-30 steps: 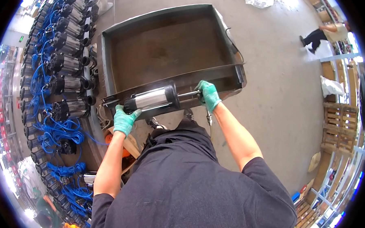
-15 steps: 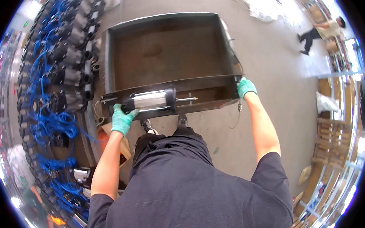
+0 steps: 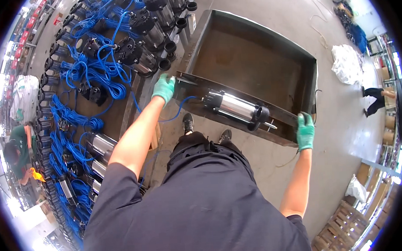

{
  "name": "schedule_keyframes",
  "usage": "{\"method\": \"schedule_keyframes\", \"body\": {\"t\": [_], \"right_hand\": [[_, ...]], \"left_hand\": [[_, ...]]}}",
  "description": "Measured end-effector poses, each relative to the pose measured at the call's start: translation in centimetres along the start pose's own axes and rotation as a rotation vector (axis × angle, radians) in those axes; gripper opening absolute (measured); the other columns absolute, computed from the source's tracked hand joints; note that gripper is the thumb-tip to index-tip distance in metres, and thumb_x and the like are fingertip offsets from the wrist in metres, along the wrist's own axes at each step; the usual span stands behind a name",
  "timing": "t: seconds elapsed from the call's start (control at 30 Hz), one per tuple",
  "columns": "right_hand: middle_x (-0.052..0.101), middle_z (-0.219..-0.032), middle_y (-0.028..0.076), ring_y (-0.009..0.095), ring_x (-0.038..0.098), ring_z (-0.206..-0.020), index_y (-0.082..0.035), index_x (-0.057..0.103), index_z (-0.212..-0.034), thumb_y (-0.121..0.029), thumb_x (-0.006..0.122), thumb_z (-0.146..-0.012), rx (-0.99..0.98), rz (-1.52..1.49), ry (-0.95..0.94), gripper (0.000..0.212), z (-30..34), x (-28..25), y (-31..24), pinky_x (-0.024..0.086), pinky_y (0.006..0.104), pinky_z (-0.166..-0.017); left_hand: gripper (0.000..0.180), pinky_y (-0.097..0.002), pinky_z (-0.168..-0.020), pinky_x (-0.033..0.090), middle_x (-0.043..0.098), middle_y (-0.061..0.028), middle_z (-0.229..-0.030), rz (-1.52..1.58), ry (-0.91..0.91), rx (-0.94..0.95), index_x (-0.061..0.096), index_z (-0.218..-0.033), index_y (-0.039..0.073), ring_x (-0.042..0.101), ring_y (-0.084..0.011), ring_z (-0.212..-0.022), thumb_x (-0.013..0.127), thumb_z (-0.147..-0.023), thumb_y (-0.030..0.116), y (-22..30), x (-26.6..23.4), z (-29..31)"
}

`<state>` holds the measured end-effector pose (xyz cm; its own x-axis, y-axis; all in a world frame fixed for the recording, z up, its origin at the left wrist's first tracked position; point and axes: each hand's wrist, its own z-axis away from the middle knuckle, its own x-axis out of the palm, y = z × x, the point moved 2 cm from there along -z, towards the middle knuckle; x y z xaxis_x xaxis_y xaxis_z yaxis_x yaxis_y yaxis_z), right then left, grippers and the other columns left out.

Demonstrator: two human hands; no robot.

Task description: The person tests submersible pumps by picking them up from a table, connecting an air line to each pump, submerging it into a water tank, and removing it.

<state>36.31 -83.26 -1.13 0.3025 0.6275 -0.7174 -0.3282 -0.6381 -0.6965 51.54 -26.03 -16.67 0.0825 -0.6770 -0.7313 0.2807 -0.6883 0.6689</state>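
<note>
The left hand [image 3: 164,88] has left the end of the pump [image 3: 237,107] and moved to the left corner of the tray [image 3: 252,56], while the right hand [image 3: 305,131] is at the tray's right end as before; the view has turned, so the tray now slants down to the right.

Both gloved arms reach forward and apart, the left forearm angled up across the floor, the right one nearly upright in the view. The left hand has its fingers bent together at the corner; whether they pinch the metal cannot be told. The right hand lies over the right end with its fingers bent, and its grip cannot be made out either.

The pump lies on its side along the tray's near strip, between the hands and touching neither, its shaft [image 3: 269,125] pointing right. A blue cable [image 3: 182,107] runs from its left end and passes out of sight near the left forearm.

Other pumps [image 3: 137,56] crowd the left side, close beyond the left hand. On the right, grey floor [image 3: 334,142] runs from the tray to the shelves, whose outlines bend at the rim.
</note>
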Motion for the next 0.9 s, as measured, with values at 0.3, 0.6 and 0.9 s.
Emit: {"method": "schedule_keyframes", "body": {"t": [0.3,0.6,0.9], "right_hand": [[0.07,-0.094,0.012,0.034,0.064,-0.09,-0.009,0.071,-0.095,-0.024,0.065,-0.092,-0.317,0.462,-0.002,0.016,3.2,13.0,-12.9,0.053,0.0446,-0.081],[0.07,-0.086,0.009,0.031,0.065,-0.085,-0.011,0.072,-0.089,-0.024,0.066,-0.091,-0.275,0.427,0.065,0.014,3.2,13.0,-12.7,0.053,0.0438,-0.078],[0.07,-0.084,0.009,0.032,0.065,-0.084,-0.011,0.071,-0.087,-0.025,0.066,-0.09,-0.267,0.428,0.081,0.015,3.3,13.0,-12.9,0.053,0.0444,-0.077]], "left_hand": [[0.013,-0.029,-0.054,0.049,0.062,0.0008,-0.075,0.493,-0.475,-0.243,0.061,-0.105,0.012,0.057,-0.0104,-0.06,0.058,-0.104,0.025,5.6,0.6,-0.1],[0.013,-0.0281,-0.055,0.045,0.062,-0.0021,-0.072,0.436,-0.251,0.334,0.066,-0.107,0.007,0.055,-0.0078,-0.061,0.059,-0.104,0.018,8.5,-3.4,6.7],[0.013,-0.0234,-0.049,0.045,0.063,0.0003,-0.075,0.67,-0.487,0.143,0.063,-0.107,0.008,0.056,-0.0065,-0.056,0.056,-0.105,0.019,8.7,-2.7,6.8]]}}
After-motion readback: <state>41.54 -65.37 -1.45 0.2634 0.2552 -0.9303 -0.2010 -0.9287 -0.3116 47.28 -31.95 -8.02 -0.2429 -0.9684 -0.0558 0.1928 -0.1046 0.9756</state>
